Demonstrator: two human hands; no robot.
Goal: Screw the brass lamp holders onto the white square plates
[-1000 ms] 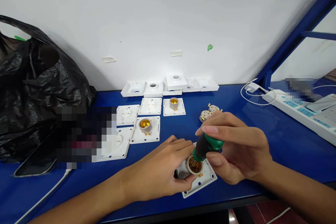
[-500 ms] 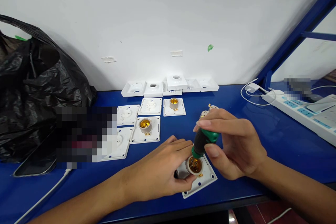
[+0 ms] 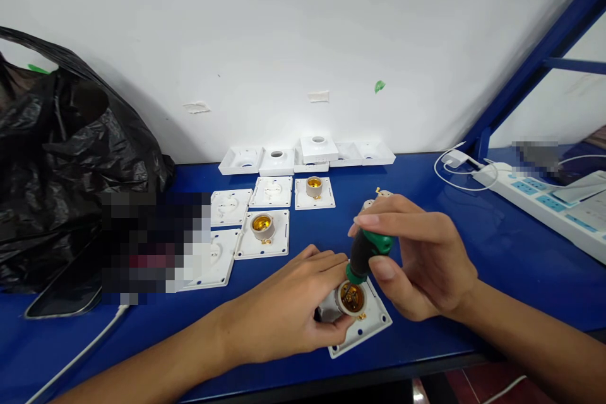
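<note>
The left hand (image 3: 288,312) holds the lamp socket (image 3: 351,298) at 6 o'clock on the surface (image 3: 426,189), right fingers (image 3: 379,268) closed around the screwdriver (image 3: 363,256); keeping it upright seems best.

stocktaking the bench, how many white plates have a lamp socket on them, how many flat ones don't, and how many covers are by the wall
Plates with a lamp socket: 3
Flat plates without a socket: 3
Covers by the wall: 5
Total: 11
</note>
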